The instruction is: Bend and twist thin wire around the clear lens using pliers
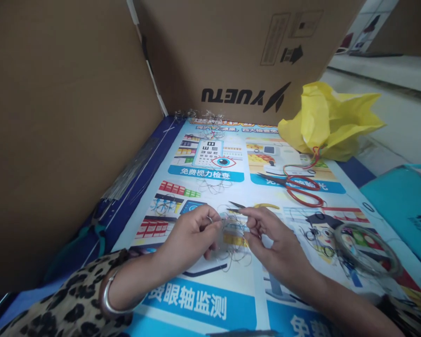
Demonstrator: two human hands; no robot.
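My left hand (199, 229) is closed in a pinch on the left side of a thin wire piece bent into loops (236, 257). From the other side my right hand (270, 234) pinches the same wire piece, its fingertips a short way apart from the left ones. Just behind the right fingers lies a small tool with dark pointed tips (236, 205) and a yellow handle (266, 206), partly hidden by that hand. Beyond the hands, another looped wire piece (214, 186) rests on the printed poster sheet (252, 281).
Red-handled scissors (303, 189) lie behind my right hand, near a crumpled yellow bag (331, 119). At right are a wire coil (368, 250) and a turquoise bag (403, 210). Teal-handled pliers (100, 234) and straight wires (129, 173) lie left. Cardboard (224, 51) walls the back and left.
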